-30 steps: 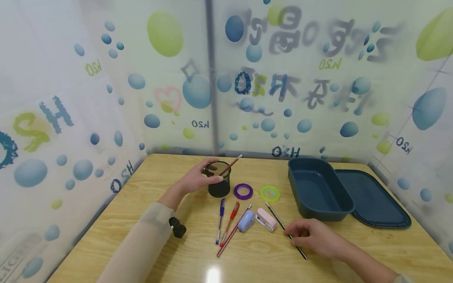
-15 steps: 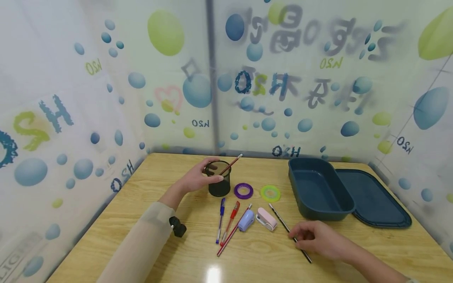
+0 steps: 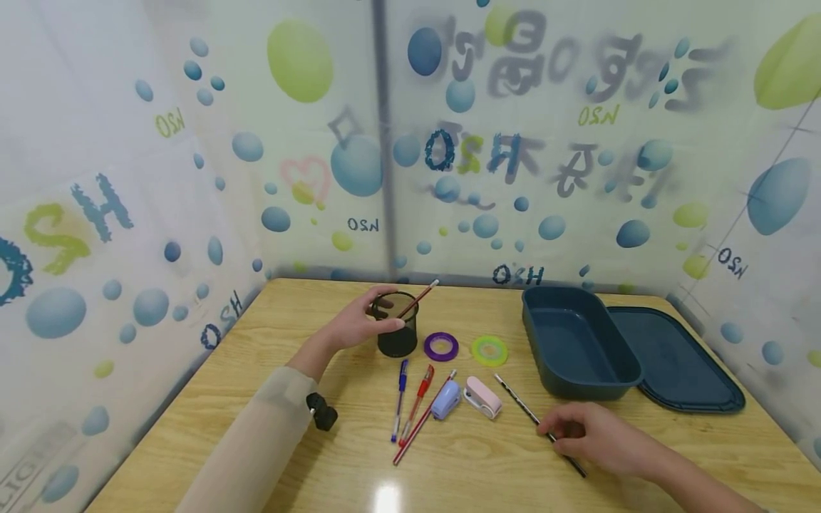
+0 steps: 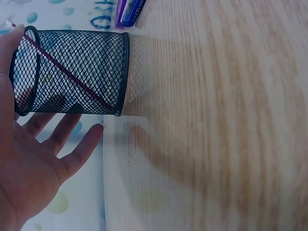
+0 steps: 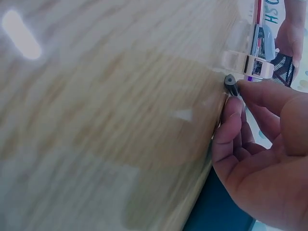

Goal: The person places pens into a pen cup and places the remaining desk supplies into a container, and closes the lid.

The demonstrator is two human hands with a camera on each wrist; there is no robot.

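At the back, a black mesh pen cup (image 3: 398, 343) stands upright with a dark red pencil (image 3: 426, 291) leaning in it. My left hand (image 3: 355, 322) holds the cup by its upper part, thumb in front and fingers behind; in the left wrist view some fingers spread beside the mesh. At the front right, my right hand (image 3: 596, 436) pinches a black pencil (image 3: 515, 396) between thumb and fingers. The right wrist view shows the pencil's end (image 5: 231, 83) at the fingertips. The pencil lies slanted, low over or on the table; I cannot tell which.
Mid-table lie a blue pen (image 3: 400, 388), a red pen (image 3: 420, 395), a red pencil (image 3: 417, 431), a lilac stapler (image 3: 446, 400) and a pink stapler (image 3: 482, 397). Behind are a purple ring (image 3: 428, 355) and a yellow-green ring (image 3: 477, 350). Right: a dark blue container (image 3: 580, 390) and its lid (image 3: 693, 363).
My right hand has slid right and slightly down across the table, drawing the black pencil away from the pink stapler. The left hand and the pen cup stay in place.
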